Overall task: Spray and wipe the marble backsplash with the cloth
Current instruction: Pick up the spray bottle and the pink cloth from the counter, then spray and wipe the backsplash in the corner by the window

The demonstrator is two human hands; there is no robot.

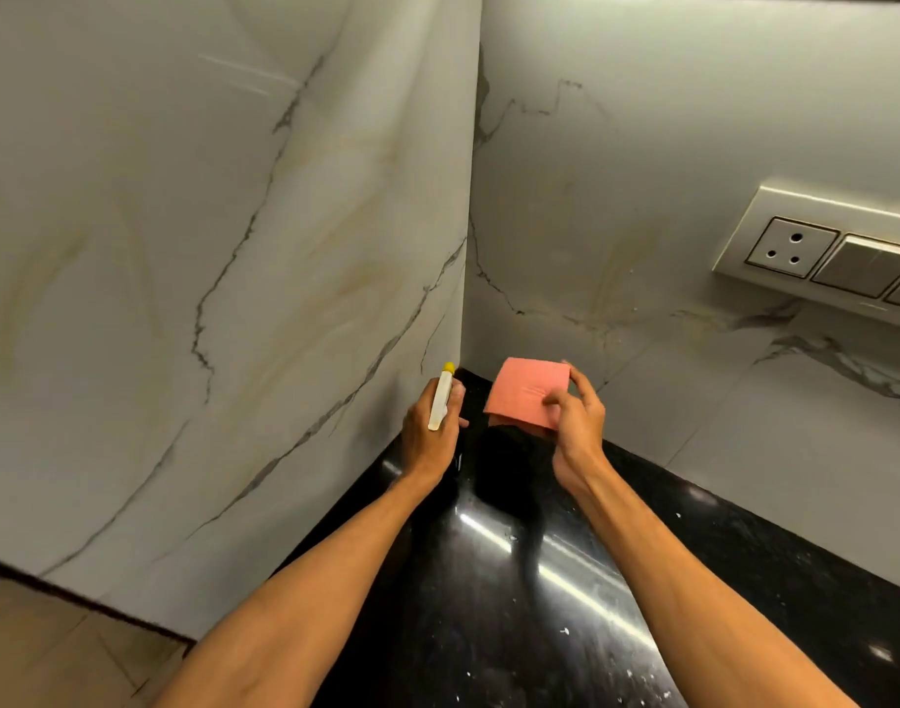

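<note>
Left hand (427,431) grips spray bottle (440,398); right hand (575,426) grips cloth (527,390).

most of the spray bottle (441,401) is sitting hidden inside the left hand (430,434), only the white top and yellow tip are poking out, so can't tell what the body looks like; the right hand (575,421) is covering the near corner of the pink cloth (527,388); the switch plate (820,247) is getting cut off by the right edge; both forearms are running off the bottom; the black countertop (718,554) behind the hands is lying in dark shadow, too murky to read.
</note>
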